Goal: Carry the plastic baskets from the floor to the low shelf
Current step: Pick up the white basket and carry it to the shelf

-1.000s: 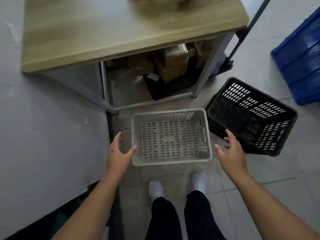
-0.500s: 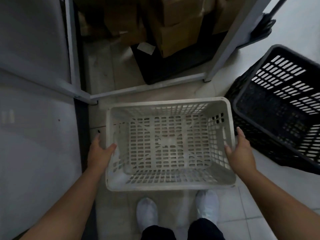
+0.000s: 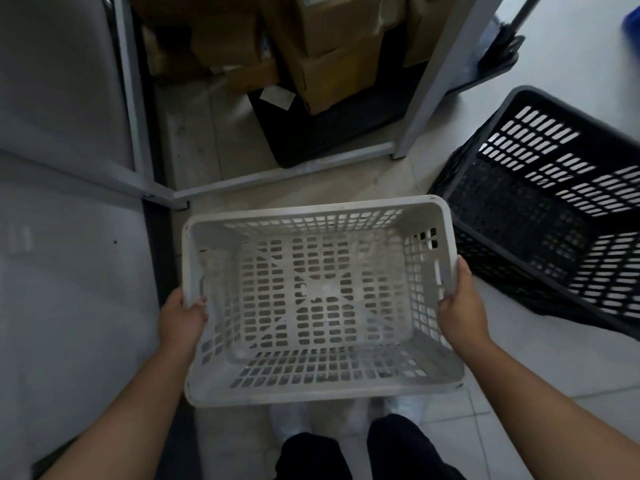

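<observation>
A white slotted plastic basket (image 3: 322, 382) is held in front of me, over my feet, open side up and empty. My left hand (image 3: 181, 318) grips its left rim, thumb hooked inside. My right hand (image 3: 462, 306) grips the right rim. A black plastic basket (image 3: 540, 216) lies tipped on the floor to the right, its opening turned toward me. The low space under the table (image 3: 194, 147) lies just beyond the white basket, behind a grey floor rail (image 3: 277, 174).
Cardboard boxes (image 3: 332, 50) and a black tray (image 3: 332, 133) fill the right part of the space under the table. A grey table leg (image 3: 433, 84) stands at the right, a grey cabinet panel (image 3: 59, 98) at the left. My shoes show below the basket.
Both hands went from open beside the white basket to gripping its rims. The basket has come up off the floor toward me, and the view has dropped closer to the floor.
</observation>
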A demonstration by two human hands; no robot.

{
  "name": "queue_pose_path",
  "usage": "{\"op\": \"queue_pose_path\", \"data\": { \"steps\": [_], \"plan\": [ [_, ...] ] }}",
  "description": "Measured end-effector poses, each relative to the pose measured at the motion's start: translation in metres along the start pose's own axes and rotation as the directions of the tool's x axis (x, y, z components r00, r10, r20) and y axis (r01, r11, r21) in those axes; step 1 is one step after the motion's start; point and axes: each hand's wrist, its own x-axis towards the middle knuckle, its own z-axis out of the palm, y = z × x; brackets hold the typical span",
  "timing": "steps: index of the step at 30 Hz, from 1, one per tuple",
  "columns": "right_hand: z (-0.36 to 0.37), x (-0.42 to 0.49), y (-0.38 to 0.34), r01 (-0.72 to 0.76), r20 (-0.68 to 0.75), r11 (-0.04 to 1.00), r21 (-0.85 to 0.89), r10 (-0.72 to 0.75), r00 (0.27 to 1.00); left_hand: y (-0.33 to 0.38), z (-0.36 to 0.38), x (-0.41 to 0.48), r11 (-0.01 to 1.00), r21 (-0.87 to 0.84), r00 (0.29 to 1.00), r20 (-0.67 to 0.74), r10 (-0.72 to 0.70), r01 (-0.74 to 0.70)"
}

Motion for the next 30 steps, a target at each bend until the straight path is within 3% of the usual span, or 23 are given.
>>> {"op": "queue_pose_path", "data": {
  "steps": [7,14,20,23,30],
  "plan": [
    [-0.096,-0.102,-0.051,-0.042,0.012,0.999,0.025,0.041,0.999,0.066,-0.092,-0.103,0.998,0.008,0.997,-0.056,0.059,-0.059],
    [-0.221,-0.229,-0.092,-0.037,-0.132,0.998,0.049,0.043,0.99,0.143,-0.193,-0.219,0.947,0.082,0.95,0.042,0.309,-0.312],
    [-0.313,-0.345,-0.098,-0.019,-0.354,0.996,0.09,0.05,0.934,0.207,-0.254,-0.306,0.817,0.176,0.835,0.146,0.531,-0.55],
    [-0.35,-0.404,-0.088,-0.047,-0.422,0.985,0.163,0.113,0.899,0.238,-0.264,-0.352,0.775,0.141,0.782,0.218,0.583,-0.617],
    [-0.418,-0.555,-0.023,-0.109,-0.564,0.908,0.404,0.341,0.752,0.29,-0.249,-0.485,0.55,0.074,0.532,0.39,0.751,-0.832]
  ]
}}
